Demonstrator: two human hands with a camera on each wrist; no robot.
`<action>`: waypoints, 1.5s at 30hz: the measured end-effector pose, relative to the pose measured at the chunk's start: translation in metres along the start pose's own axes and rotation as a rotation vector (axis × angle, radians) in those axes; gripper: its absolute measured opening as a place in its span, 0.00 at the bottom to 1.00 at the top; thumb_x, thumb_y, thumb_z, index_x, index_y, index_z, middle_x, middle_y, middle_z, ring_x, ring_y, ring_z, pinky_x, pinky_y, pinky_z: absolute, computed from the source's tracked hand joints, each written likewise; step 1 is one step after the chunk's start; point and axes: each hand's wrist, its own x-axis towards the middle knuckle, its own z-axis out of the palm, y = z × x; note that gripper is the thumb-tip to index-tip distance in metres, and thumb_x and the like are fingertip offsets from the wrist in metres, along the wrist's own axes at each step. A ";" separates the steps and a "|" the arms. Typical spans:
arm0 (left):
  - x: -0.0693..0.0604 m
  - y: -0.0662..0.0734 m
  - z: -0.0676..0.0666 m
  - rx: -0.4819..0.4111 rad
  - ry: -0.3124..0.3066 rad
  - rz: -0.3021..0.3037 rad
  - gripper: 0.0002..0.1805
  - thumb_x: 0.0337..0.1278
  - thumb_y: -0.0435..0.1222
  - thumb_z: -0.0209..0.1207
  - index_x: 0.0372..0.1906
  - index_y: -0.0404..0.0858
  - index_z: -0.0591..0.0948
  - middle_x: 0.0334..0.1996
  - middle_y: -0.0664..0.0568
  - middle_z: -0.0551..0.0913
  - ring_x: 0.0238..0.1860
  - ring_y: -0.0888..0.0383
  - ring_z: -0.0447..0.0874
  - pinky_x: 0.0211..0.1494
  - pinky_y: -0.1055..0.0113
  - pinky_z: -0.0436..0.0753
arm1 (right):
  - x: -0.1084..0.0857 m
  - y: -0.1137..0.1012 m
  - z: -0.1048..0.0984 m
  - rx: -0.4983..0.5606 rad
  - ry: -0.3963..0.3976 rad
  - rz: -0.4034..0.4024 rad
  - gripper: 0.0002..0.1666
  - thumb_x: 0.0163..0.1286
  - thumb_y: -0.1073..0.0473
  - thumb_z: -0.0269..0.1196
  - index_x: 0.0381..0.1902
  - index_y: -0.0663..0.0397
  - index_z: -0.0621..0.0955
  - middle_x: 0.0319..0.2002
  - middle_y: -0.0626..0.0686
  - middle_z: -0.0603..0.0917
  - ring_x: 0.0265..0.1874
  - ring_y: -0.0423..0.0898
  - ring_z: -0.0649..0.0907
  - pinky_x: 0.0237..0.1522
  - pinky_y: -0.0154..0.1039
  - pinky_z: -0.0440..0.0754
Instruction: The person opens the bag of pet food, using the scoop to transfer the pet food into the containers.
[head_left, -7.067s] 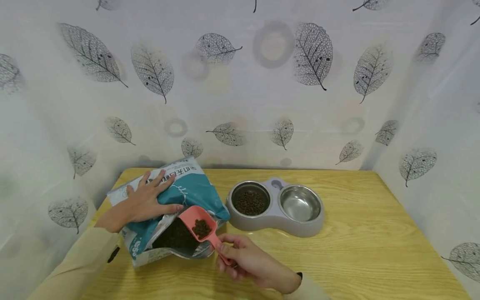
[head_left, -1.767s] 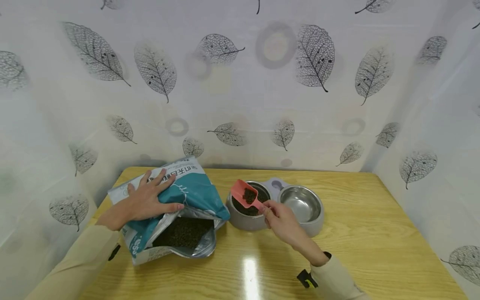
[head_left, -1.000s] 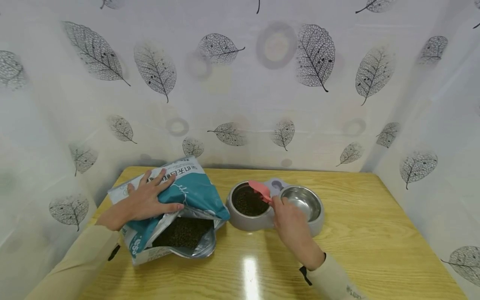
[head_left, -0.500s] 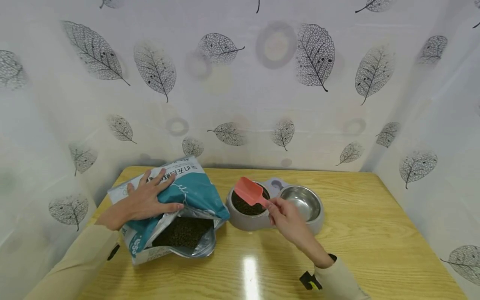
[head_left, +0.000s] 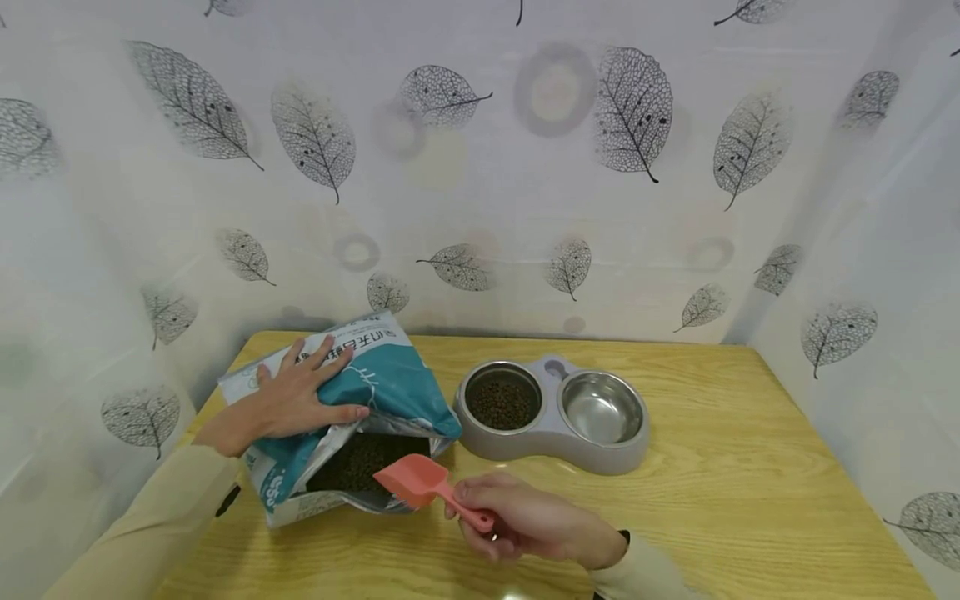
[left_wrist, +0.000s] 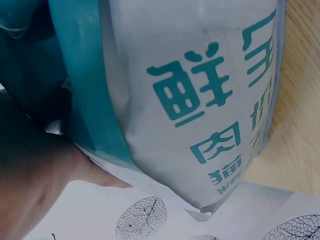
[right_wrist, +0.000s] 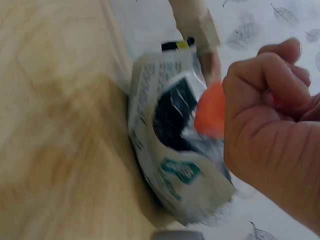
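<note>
My left hand (head_left: 296, 400) rests with spread fingers on a teal and white pet food bag (head_left: 397, 375), which lies on its side. The bag's mouth faces me, and dark kibble (head_left: 360, 462) shows inside. By its handle my right hand (head_left: 525, 517) holds a coral-red scoop (head_left: 416, 479), whose head is at the bag's opening; no kibble shows in it. Right of the bag stands a grey double bowl (head_left: 551, 433). Brown kibble (head_left: 502, 406) lies in its left bowl, while the right steel bowl (head_left: 602, 408) holds none. The right wrist view shows the scoop partly hidden behind my fingers.
A wooden table (head_left: 720, 467) carries everything. Leaf-patterned white sheeting (head_left: 480, 183) rises behind it and on both sides. The double bowl stands close to the bag's right corner.
My right hand first carried kibble from the bag to the left bowl and tipped it out. The scoop has since swung back left and down to the bag's mouth. My left hand has stayed put.
</note>
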 end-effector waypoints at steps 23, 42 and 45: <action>-0.001 0.002 -0.001 0.011 -0.008 0.010 0.62 0.53 0.76 0.55 0.84 0.47 0.50 0.83 0.36 0.42 0.79 0.23 0.34 0.60 0.10 0.44 | 0.065 0.019 0.022 0.162 0.092 0.093 0.13 0.82 0.51 0.46 0.40 0.48 0.75 0.16 0.41 0.67 0.11 0.32 0.59 0.14 0.27 0.54; -0.003 0.001 -0.001 -0.004 -0.011 0.009 0.61 0.54 0.75 0.55 0.84 0.49 0.49 0.84 0.37 0.41 0.80 0.23 0.31 0.60 0.10 0.41 | 0.085 0.031 0.030 -0.057 0.330 0.024 0.16 0.84 0.53 0.50 0.35 0.54 0.73 0.13 0.46 0.73 0.08 0.35 0.61 0.10 0.30 0.54; -0.003 0.002 -0.002 -0.008 -0.016 0.009 0.61 0.54 0.75 0.55 0.84 0.49 0.48 0.84 0.37 0.40 0.80 0.23 0.31 0.60 0.10 0.41 | 0.083 0.032 0.031 -0.089 0.352 0.014 0.16 0.84 0.54 0.50 0.36 0.57 0.73 0.13 0.47 0.72 0.08 0.36 0.62 0.10 0.31 0.55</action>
